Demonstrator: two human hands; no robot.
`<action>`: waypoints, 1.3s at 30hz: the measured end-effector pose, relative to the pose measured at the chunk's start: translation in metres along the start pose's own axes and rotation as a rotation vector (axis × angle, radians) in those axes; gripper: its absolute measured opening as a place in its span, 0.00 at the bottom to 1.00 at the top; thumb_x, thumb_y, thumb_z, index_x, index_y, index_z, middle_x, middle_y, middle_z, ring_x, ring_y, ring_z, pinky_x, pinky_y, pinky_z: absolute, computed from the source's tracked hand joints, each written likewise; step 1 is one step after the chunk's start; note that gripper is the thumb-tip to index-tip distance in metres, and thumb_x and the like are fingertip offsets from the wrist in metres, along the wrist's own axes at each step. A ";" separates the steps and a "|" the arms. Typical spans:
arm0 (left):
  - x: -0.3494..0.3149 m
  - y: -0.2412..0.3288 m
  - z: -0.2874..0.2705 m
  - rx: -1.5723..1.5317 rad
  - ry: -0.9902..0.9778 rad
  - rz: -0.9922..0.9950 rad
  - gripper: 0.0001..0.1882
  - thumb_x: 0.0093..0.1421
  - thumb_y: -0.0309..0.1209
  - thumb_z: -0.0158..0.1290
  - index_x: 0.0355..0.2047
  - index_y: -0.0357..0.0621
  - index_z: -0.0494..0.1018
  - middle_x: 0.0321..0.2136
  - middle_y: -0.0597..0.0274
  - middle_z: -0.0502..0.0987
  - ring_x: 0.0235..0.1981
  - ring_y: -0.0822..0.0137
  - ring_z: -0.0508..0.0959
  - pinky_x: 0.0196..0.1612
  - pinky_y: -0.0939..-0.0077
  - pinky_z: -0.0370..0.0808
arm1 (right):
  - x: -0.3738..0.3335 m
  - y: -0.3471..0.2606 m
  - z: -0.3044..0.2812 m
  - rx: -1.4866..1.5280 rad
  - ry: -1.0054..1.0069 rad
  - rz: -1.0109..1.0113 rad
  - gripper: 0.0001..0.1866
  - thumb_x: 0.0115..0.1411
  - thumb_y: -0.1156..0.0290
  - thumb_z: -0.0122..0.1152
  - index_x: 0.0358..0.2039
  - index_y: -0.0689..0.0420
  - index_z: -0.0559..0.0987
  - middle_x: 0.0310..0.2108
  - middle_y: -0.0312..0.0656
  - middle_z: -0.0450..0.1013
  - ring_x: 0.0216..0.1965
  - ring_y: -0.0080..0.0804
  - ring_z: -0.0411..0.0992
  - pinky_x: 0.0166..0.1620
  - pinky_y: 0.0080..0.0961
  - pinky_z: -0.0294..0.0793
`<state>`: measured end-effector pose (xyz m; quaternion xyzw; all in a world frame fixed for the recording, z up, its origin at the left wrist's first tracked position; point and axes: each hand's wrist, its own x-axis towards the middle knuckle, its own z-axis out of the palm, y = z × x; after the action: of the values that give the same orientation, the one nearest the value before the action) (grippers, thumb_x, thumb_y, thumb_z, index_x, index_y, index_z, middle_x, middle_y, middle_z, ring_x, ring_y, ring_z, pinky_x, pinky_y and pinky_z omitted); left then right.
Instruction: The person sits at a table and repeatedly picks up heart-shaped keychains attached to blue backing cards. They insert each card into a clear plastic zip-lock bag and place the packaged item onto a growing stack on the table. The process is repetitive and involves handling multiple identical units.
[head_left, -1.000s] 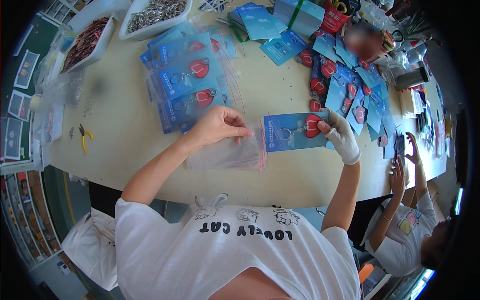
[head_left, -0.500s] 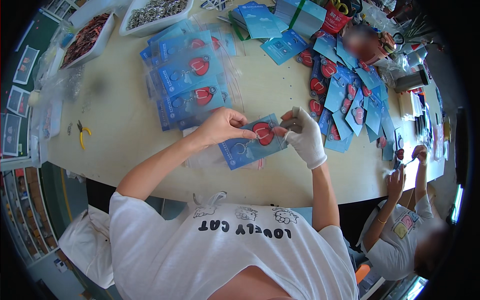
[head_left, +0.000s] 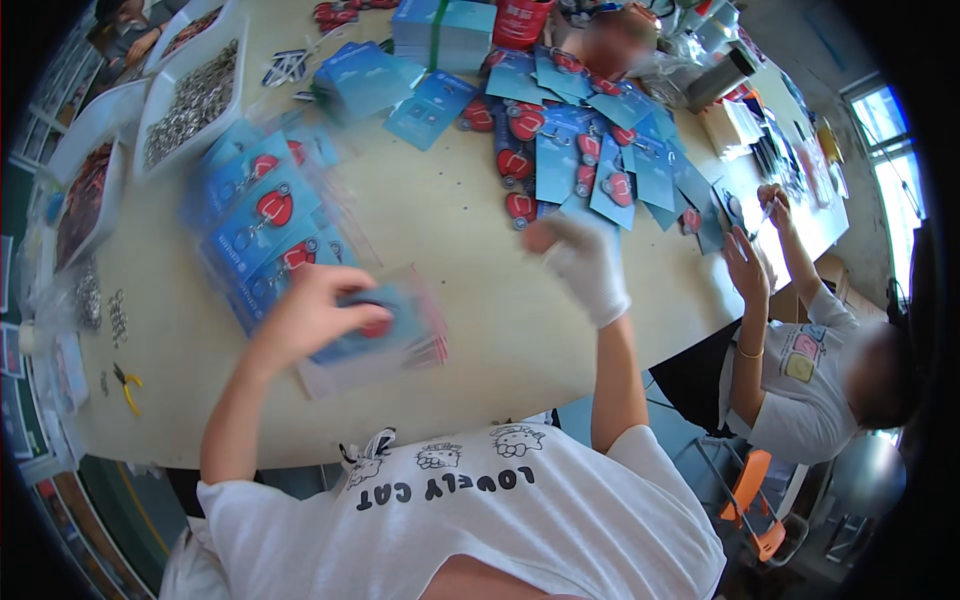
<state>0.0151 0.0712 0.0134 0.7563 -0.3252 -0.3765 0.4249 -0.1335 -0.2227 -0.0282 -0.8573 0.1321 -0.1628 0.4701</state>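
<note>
Now the pinching left hand (head_left: pixel 312 308) alone controls the keychain card (head_left: pixel 376 327); the gloved right hand (head_left: pixel 582 262) has withdrawn, grip too blurred to tell.

The table (head_left: pixel 450 235) is viewed from above by the left of two head-worn fisheye cameras, directed downward; the wearer's shirt (head_left: pixel 560 490) is shown close at the lower edge, a window (head_left: pixel 886 135) farther off at upper right.
</note>
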 end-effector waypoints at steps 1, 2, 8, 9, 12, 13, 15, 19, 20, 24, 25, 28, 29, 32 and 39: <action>-0.006 0.016 -0.021 0.212 0.079 -0.051 0.08 0.49 0.25 0.60 0.28 0.34 0.77 0.21 0.59 0.78 0.25 0.75 0.77 0.32 0.78 0.72 | 0.008 -0.003 -0.019 -0.103 0.289 0.216 0.07 0.53 0.75 0.60 0.33 0.59 0.80 0.25 0.41 0.78 0.25 0.32 0.75 0.33 0.27 0.74; -0.011 0.010 -0.041 0.361 0.188 -0.016 0.08 0.47 0.22 0.61 0.28 0.33 0.76 0.23 0.63 0.78 0.26 0.78 0.75 0.32 0.79 0.72 | 0.009 0.035 -0.039 -0.286 0.527 0.118 0.14 0.56 0.62 0.64 0.36 0.61 0.78 0.31 0.45 0.77 0.32 0.37 0.76 0.38 0.30 0.74; 0.023 -0.025 -0.149 0.524 0.217 -0.142 0.13 0.47 0.24 0.61 0.34 0.34 0.75 0.30 0.55 0.78 0.34 0.65 0.77 0.39 0.71 0.72 | 0.028 0.103 -0.075 -0.707 0.411 0.669 0.34 0.51 0.40 0.62 0.40 0.61 0.76 0.43 0.52 0.72 0.47 0.52 0.71 0.47 0.38 0.70; 0.024 -0.029 -0.149 0.587 0.283 -0.080 0.15 0.48 0.25 0.61 0.37 0.35 0.74 0.34 0.54 0.77 0.37 0.63 0.77 0.42 0.70 0.71 | 0.031 0.103 -0.074 -0.701 0.419 0.660 0.33 0.52 0.40 0.62 0.40 0.62 0.76 0.42 0.52 0.73 0.46 0.51 0.71 0.47 0.37 0.70; 0.030 -0.032 -0.142 0.797 0.509 0.121 0.20 0.50 0.27 0.61 0.44 0.37 0.72 0.42 0.54 0.75 0.44 0.60 0.74 0.47 0.68 0.70 | 0.026 0.110 -0.083 -0.494 0.466 0.639 0.29 0.52 0.46 0.64 0.39 0.63 0.77 0.38 0.51 0.75 0.40 0.46 0.74 0.45 0.34 0.71; 0.033 -0.032 -0.137 0.878 0.599 0.198 0.22 0.50 0.28 0.61 0.46 0.38 0.72 0.44 0.56 0.74 0.45 0.61 0.73 0.48 0.68 0.69 | 0.017 0.114 -0.091 -0.399 0.486 0.633 0.27 0.52 0.49 0.65 0.38 0.63 0.77 0.36 0.51 0.76 0.38 0.44 0.74 0.44 0.33 0.71; 0.040 -0.025 -0.117 0.953 0.710 0.334 0.18 0.55 0.29 0.59 0.46 0.39 0.73 0.44 0.60 0.75 0.44 0.66 0.74 0.47 0.71 0.70 | 0.000 0.103 -0.096 -0.305 0.528 0.635 0.21 0.55 0.60 0.65 0.41 0.63 0.76 0.34 0.45 0.77 0.35 0.32 0.75 0.41 0.27 0.71; 0.052 0.013 -0.047 0.409 0.451 0.358 0.13 0.60 0.30 0.55 0.44 0.38 0.75 0.44 0.60 0.77 0.42 0.70 0.76 0.47 0.75 0.71 | -0.025 0.057 -0.096 0.305 0.410 0.460 0.16 0.59 0.70 0.59 0.46 0.64 0.73 0.34 0.37 0.75 0.36 0.21 0.73 0.37 0.17 0.69; 0.056 0.021 -0.027 0.277 0.337 0.420 0.12 0.62 0.31 0.54 0.44 0.38 0.76 0.44 0.60 0.77 0.41 0.72 0.77 0.47 0.76 0.71 | -0.029 0.040 -0.090 0.380 0.367 0.408 0.16 0.60 0.72 0.58 0.47 0.64 0.73 0.35 0.36 0.75 0.36 0.19 0.72 0.37 0.15 0.69; 0.079 0.010 0.046 -0.592 -0.131 0.327 0.22 0.67 0.38 0.47 0.54 0.34 0.67 0.47 0.57 0.75 0.50 0.66 0.75 0.56 0.69 0.70 | -0.014 -0.026 -0.031 0.563 0.195 0.277 0.17 0.60 0.73 0.58 0.49 0.64 0.72 0.38 0.35 0.74 0.37 0.18 0.72 0.36 0.12 0.68; 0.081 0.013 0.059 -0.758 -0.103 0.267 0.22 0.68 0.40 0.46 0.54 0.35 0.66 0.48 0.57 0.74 0.50 0.65 0.75 0.56 0.68 0.70 | -0.014 -0.024 -0.016 0.575 0.179 0.249 0.17 0.61 0.74 0.57 0.50 0.64 0.71 0.39 0.36 0.74 0.37 0.18 0.72 0.37 0.13 0.68; 0.079 0.014 0.073 -1.104 -0.013 0.134 0.22 0.69 0.42 0.42 0.54 0.37 0.65 0.49 0.58 0.73 0.51 0.65 0.74 0.56 0.65 0.71 | -0.008 -0.037 0.025 0.545 0.231 0.138 0.14 0.60 0.80 0.56 0.47 0.67 0.73 0.44 0.39 0.74 0.40 0.20 0.73 0.40 0.15 0.70; 0.077 0.016 0.072 -1.122 0.012 0.127 0.21 0.69 0.42 0.42 0.53 0.38 0.65 0.49 0.58 0.73 0.51 0.65 0.74 0.56 0.64 0.71 | -0.007 -0.040 0.033 0.521 0.285 0.107 0.13 0.60 0.81 0.56 0.46 0.68 0.74 0.45 0.39 0.75 0.41 0.21 0.73 0.41 0.16 0.70; 0.070 0.011 0.072 -1.054 0.133 0.140 0.20 0.70 0.41 0.41 0.53 0.40 0.66 0.49 0.59 0.73 0.50 0.66 0.75 0.56 0.64 0.71 | -0.001 -0.054 0.043 0.406 0.368 0.045 0.11 0.55 0.86 0.58 0.40 0.66 0.77 0.44 0.41 0.76 0.41 0.26 0.74 0.45 0.19 0.70; 0.060 0.010 0.074 -1.337 0.221 0.427 0.12 0.68 0.35 0.46 0.47 0.44 0.70 0.42 0.64 0.77 0.42 0.72 0.78 0.51 0.69 0.74 | 0.000 -0.072 0.054 -0.611 0.276 -0.762 0.08 0.46 0.79 0.65 0.29 0.55 0.79 0.37 0.38 0.77 0.41 0.34 0.75 0.41 0.34 0.73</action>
<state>-0.0195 -0.0113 -0.0213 0.2868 -0.1207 -0.3250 0.8930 -0.1059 -0.1437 0.0057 -0.9135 -0.0879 -0.3885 0.0834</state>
